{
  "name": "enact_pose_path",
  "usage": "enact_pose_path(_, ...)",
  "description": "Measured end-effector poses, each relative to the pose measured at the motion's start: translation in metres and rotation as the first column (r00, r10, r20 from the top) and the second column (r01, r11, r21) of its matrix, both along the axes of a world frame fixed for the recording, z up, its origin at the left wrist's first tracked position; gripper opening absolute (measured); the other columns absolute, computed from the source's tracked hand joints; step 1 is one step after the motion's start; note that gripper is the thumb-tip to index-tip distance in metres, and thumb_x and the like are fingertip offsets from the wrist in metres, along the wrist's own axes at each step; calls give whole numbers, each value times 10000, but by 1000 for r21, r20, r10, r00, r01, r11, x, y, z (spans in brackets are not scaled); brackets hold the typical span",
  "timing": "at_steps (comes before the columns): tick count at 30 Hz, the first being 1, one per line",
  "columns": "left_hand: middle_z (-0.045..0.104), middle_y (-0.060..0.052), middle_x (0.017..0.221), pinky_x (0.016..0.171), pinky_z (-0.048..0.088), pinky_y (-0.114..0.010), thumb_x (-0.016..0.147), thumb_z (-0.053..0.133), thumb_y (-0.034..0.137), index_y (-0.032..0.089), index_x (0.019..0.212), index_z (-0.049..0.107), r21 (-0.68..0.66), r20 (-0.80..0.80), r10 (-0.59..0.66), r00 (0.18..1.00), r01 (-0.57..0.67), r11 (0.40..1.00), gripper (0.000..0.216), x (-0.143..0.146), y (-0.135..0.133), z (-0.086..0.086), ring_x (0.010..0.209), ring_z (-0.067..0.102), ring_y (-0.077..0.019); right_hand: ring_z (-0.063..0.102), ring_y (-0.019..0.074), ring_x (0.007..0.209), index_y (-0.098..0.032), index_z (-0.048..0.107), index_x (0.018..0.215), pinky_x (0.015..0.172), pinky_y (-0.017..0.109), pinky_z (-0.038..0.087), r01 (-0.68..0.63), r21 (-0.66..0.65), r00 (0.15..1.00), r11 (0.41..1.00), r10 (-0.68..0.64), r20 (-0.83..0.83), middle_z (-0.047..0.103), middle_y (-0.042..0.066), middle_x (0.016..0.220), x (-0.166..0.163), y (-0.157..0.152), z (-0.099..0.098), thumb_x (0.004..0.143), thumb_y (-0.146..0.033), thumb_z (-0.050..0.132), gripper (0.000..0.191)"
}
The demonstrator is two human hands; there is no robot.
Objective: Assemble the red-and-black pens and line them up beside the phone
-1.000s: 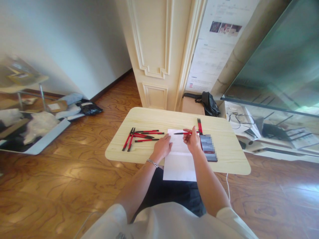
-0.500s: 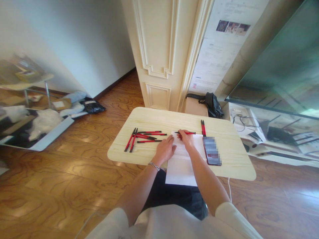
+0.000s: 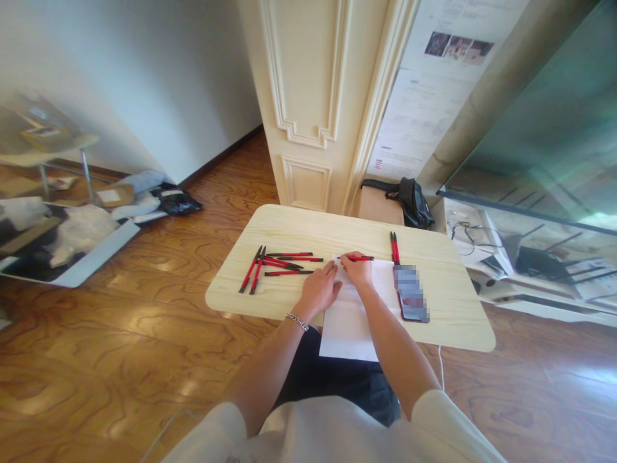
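Note:
A sheet of white paper (image 3: 351,321) lies on the small table (image 3: 448,276), its near end hanging over the front edge. My right hand (image 3: 355,269) is closed around a red and black pen (image 3: 362,258), with the tip at the upper left of the paper. Flat on the paper's left edge rests my left hand (image 3: 321,289), fingers stretched out and holding nothing. Left of it lie several loose red and black pens (image 3: 282,263). Two more pens (image 3: 394,247) lie side by side beyond a phone (image 3: 409,292), right of the paper.
Behind the table are a cream panelled door (image 3: 303,116) and a black bag (image 3: 414,202) on a box. A large dark screen (image 3: 544,128) and a white cabinet (image 3: 535,302) stand at right. An open carton (image 3: 81,273) sits on the wooden floor at left.
My right hand has shifted slightly left with the pen, bringing its tip nearer the paper's upper left corner. My left hand stays in place. The view has tilted slightly.

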State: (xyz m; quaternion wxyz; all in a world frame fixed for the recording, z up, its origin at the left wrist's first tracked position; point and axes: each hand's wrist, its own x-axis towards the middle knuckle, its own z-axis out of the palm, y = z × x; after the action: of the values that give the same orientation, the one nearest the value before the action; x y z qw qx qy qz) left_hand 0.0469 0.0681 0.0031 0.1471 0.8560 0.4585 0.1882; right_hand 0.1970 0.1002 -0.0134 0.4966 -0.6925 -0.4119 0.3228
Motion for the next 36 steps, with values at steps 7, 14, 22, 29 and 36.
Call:
enact_pose_path(7, 430, -103, 1432, 931, 429, -417, 870, 533, 327, 200, 1322, 477, -13, 27, 6, 1000, -6, 1000, 472, 0, 0, 2, 1163, 516, -318, 603, 149, 568, -205, 663, 695, 541, 241, 428, 44, -16, 998, 999, -44, 50, 658, -6, 605, 1, 1, 1, 682, -320, 601, 131)
enact_pose_path(14, 396, -72, 1462, 943, 434, -386, 892, 486, 321, 182, 1348, 439, 31, -106, 12, 994, -9, 999, 478, 0, -1, 5, 1146, 527, -274, 580, 143, 597, -149, 662, 670, 581, 265, 438, 227, 117, 936, 967, -183, -302, 653, 35, 635, 13, -7, 15, 734, -490, 602, 351)
enact_pose_path(22, 414, -63, 1451, 900, 470, -395, 880, 507, 312, 206, 1334, 458, 9, -86, 51, 995, -50, 999, 469, 1, 2, 1, 1107, 558, -278, 477, 53, 511, -235, 616, 979, 452, 179, 340, 224, 297, 632, 928, 94, -770, 622, -32, 729, 35, -39, 50, 605, -326, 794, 424)
enact_pose_path(29, 565, -101, 1293, 1038, 396, -367, 889, 508, 280, 174, 1223, 558, -22, 237, 101, 966, -99, 995, 353, -6, 6, -3, 1215, 507, -232, 299, 87, 380, -213, 439, 552, 378, 223, 271, 68, 160, 407, 985, 119, -906, 294, -66, 422, 54, -60, 63, 732, -782, 405, 599)
enact_pose_path(36, 669, -84, 1080, 801, 500, -332, 864, 543, 355, 188, 1123, 626, -131, 424, 209, 881, -169, 977, 320, -18, -12, 15, 721, 639, -168, 259, 80, 376, -220, 462, 626, 380, 210, 265, 131, 154, 388, 979, 92, -917, 271, -86, 440, 55, -63, 64, 779, -728, 422, 532)
